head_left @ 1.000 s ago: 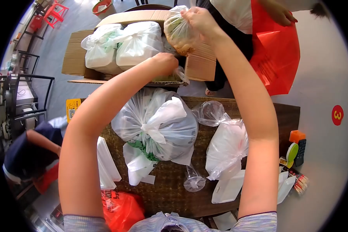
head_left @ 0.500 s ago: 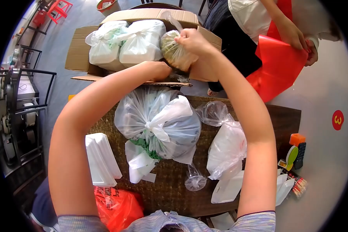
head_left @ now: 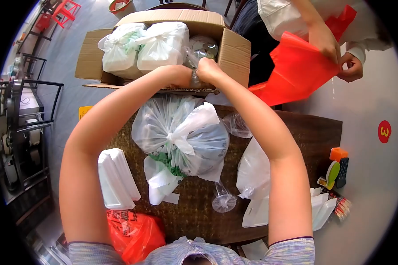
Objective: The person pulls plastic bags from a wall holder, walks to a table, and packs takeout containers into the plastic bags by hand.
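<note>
My right hand (head_left: 209,71) is closed on the gathered top of a clear plastic bag (head_left: 193,58) at the right end of the cardboard box (head_left: 85,57). Close beside it, my left hand (head_left: 180,76) is curled at the box's near edge, its fingertips hidden; what it holds cannot be made out. Behind my hands, a round, shiny, clear-topped item (head_left: 203,46) lies low in the box. Two white bagged containers, one on the left (head_left: 119,53) and one in the middle (head_left: 162,46), stand next to it.
A large tied plastic bag (head_left: 181,137) sits on the dark table (head_left: 199,216). White foam boxes (head_left: 117,179) lie left, a red bag (head_left: 135,234) at the front, a pale plastic bag (head_left: 253,172) right. Another person's hand (head_left: 325,42) holds red plastic (head_left: 296,70) beside the box.
My right hand has come down and left, lowering the clear bag of brownish food into the box. Both hands are now close together. The other person's red plastic has shifted up and left.
</note>
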Motion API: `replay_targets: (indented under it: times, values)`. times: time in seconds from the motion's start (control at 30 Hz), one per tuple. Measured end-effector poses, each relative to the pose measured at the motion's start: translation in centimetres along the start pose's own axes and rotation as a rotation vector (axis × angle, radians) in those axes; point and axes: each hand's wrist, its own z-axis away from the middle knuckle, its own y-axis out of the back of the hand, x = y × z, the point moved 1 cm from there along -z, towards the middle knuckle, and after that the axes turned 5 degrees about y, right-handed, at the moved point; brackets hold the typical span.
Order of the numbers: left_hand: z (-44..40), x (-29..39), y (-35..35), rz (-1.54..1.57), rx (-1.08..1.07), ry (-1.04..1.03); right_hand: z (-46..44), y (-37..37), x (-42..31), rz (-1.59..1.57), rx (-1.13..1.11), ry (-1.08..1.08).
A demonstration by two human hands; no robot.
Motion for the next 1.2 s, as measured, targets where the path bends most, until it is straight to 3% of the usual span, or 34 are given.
replay_targets:
  times: [0.13, 0.17, 0.2, 0.27, 0.33, 0.4, 0.5, 0.6, 0.63, 0.7, 0.73, 0.77, 0.87, 1.07, 1.2]
  values:
    - [-0.8, -0.2, 0.6, -0.090, -0.074, 0.042, 0.9, 2.2, -0.9, 0.258, -0.093, 0.265]
    - [-1.6, -1.3, 0.4, -0.044, -0.031, 0.012, 1.5, 3.8, -0.8, 0.217, -0.012, 0.415]
    - [-1.8, -1.7, 0.7, -0.208, -0.049, -0.054, 2.5, 5.6, -0.3, 0.172, 0.065, 0.559]
    - [2.4, -0.3, 2.5, 0.030, 0.164, -0.051, 5.0, 9.2, 2.2, 0.000, -0.048, 0.684]
    - [5.6, 1.4, 3.7, 0.082, 0.348, -0.036, 9.2, 11.1, 4.3, -0.087, -0.305, 0.515]
    - [10.2, 3.8, 4.3, 0.281, 0.675, -0.158, 12.4, 10.6, 6.9, -0.091, -0.384, 0.446]
    - [15.3, 7.0, 4.2, 0.376, 0.860, -0.306, 16.0, 9.6, 7.7, -0.174, -0.497, 0.175]
    - [20.2, 10.4, 3.2, 0.312, 0.953, -0.352, 17.6, 6.5, 8.4, -0.008, -0.189, 0.508]
    - [21.2, 11.7, 2.1, 0.297, 1.082, -0.438, 18.9, 6.1, 7.8, 0.089, -0.218, 0.435]
    - [23.0, 14.8, -3.1, 0.268, 0.980, -0.497, 20.0, 4.3, 6.7, 0.320, -0.106, 0.464]
    - [24.0, 16.9, -5.9, 0.152, 0.786, -0.535, 20.5, 3.9, 6.1, 0.429, -0.052, 0.449]
    - [24.3, 18.6, -8.9, 0.105, 0.578, -0.518, 20.3, 3.4, 6.1, 0.452, 0.031, 0.444]
    - [23.7, 20.8, -15.1, -0.118, 0.410, -0.479, 19.4, 5.4, 5.8, 0.276, 0.125, 0.411]
    - [22.6, 21.8, -18.4, -0.282, 0.380, -0.382, 13.6, 10.7, 1.8, 0.138, 0.533, 0.527]
    - [22.1, 20.9, -19.2, -0.217, 0.542, -0.409, 5.6, 10.9, -0.2, 0.079, 0.555, 0.374]
